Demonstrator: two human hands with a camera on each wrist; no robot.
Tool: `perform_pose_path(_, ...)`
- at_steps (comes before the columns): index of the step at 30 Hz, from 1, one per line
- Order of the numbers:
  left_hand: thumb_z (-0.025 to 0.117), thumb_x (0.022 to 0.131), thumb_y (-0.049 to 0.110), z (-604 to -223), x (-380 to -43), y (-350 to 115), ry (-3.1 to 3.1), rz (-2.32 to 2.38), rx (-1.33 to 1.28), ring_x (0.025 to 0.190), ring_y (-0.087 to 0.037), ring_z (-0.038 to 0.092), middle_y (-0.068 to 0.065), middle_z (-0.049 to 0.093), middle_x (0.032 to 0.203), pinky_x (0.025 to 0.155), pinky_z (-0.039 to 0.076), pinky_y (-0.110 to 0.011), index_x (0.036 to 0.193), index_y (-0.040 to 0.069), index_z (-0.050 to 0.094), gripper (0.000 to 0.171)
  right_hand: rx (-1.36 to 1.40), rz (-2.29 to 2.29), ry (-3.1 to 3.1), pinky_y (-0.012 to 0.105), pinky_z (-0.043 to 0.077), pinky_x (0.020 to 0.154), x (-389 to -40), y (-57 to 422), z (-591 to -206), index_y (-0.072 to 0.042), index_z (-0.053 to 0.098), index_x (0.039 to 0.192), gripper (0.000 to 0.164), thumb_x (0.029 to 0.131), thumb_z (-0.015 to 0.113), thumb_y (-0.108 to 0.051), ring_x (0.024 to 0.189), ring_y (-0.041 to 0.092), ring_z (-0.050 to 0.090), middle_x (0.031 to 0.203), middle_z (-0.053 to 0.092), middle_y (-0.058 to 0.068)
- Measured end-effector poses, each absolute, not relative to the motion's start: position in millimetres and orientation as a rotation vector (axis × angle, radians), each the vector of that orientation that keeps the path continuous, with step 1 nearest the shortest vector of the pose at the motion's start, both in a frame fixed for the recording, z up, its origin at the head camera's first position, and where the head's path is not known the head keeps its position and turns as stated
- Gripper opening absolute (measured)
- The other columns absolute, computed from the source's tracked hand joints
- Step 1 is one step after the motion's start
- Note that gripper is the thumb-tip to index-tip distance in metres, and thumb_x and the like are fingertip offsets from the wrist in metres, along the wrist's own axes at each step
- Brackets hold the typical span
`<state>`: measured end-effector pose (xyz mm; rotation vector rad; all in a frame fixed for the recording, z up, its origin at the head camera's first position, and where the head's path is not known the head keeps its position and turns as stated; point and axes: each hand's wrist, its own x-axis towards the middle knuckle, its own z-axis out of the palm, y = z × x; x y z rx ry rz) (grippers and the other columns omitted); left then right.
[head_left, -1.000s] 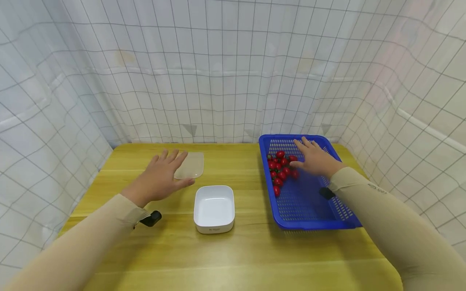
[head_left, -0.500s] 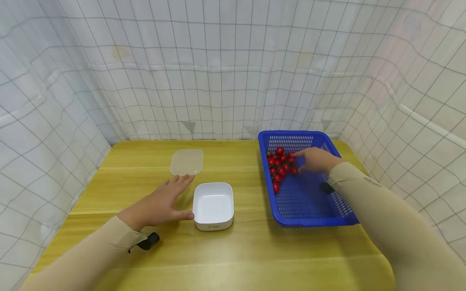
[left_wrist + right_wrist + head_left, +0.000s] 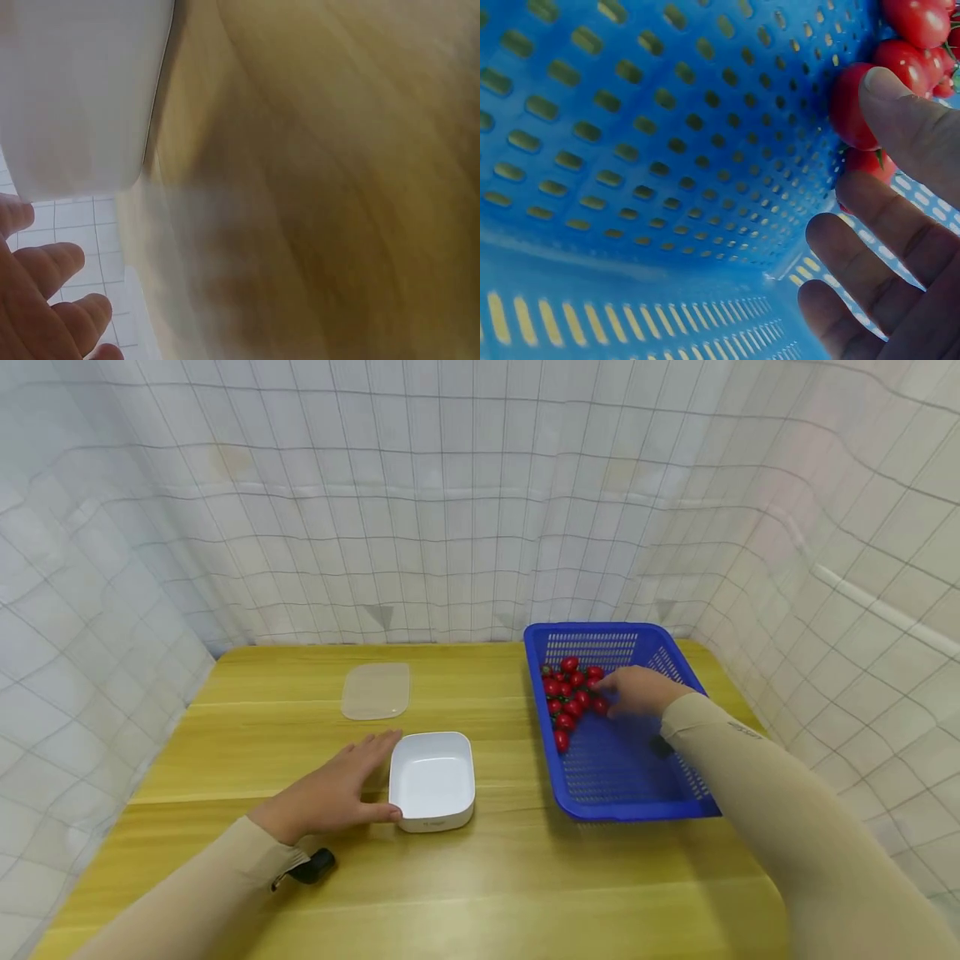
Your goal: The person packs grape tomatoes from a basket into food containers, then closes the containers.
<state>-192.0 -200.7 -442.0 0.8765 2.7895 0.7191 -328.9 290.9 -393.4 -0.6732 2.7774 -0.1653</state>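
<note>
Smooth, glossy white square bowl [image 3: 431,781]; perforated blue plastic basket [image 3: 618,812]; shiny red oval tomatoes [image 3: 570,708]; satiny yellow wood-grain tabletop [image 3: 495,885]

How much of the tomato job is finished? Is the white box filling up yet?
Not much, it seems. Done: what looks like the lid lies off the white box. In hand: the right hand touches a tomato in the blue basket with its thumb; the left hand is at the box's side. Still to do: the box is empty, so filling and closing it probably remain.
</note>
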Motion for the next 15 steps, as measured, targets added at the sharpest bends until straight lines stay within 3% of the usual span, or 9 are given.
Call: perform_pose_path(15, 0.077, 0.087, 0.065, -445.6, -194.4, -195.5, 2.722, 0.812, 0.897, 0.157, -0.050, 0.027, -0.021, 0.029, 0.171, 0.125, 0.020, -0.071, 0.168, 0.006, 0.021, 0.115, -0.667, -0.182, 2.772, 0.056, 0.051, 0.108, -338.6, 289.3, -411.9, -0.002, 0.071, 0.133, 0.045, 0.089, 0.079, -0.011, 0.122, 0.039, 0.067, 0.129, 0.073, 0.019)
